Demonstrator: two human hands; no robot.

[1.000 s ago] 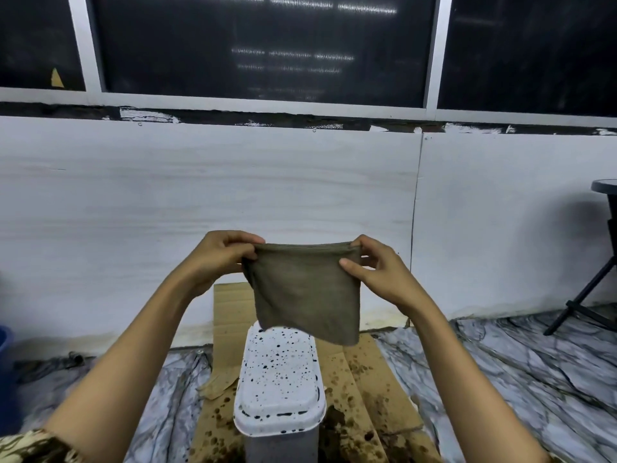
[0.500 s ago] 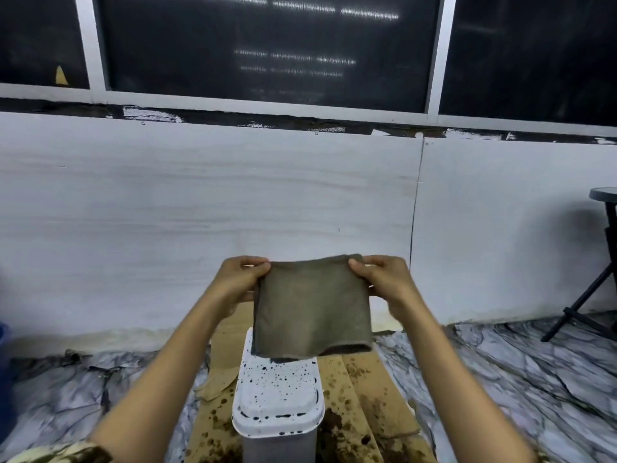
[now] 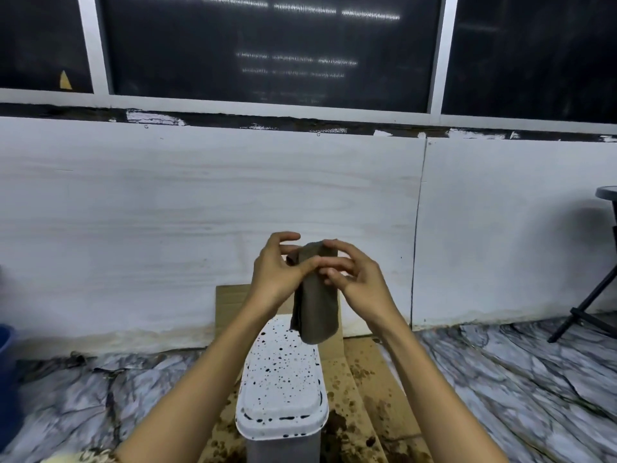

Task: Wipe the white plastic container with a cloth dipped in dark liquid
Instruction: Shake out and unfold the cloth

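Both hands, left [image 3: 273, 272] and right [image 3: 359, 279], pinch the folded cloth [image 3: 315, 305]; container [image 3: 282, 379] lies at 6 o'clock below, long axis 12-to-6

1. Down low, the floor [image 3: 521, 389] shows a grey-and-white marbled covering, wrinkled and creased on the left side.
2. Flat cardboard [image 3: 377, 389] lies on it at centre, its far end up against the white wall, spattered with dark brown stains.
3. On that cardboard stands the white container [image 3: 283, 389], its lid peppered with dark specks.
4. Far right, black stool legs [image 3: 581, 312] stand on the floor.
5. At the left edge, a blue tub [image 3: 6, 359] sits, mostly cut off.
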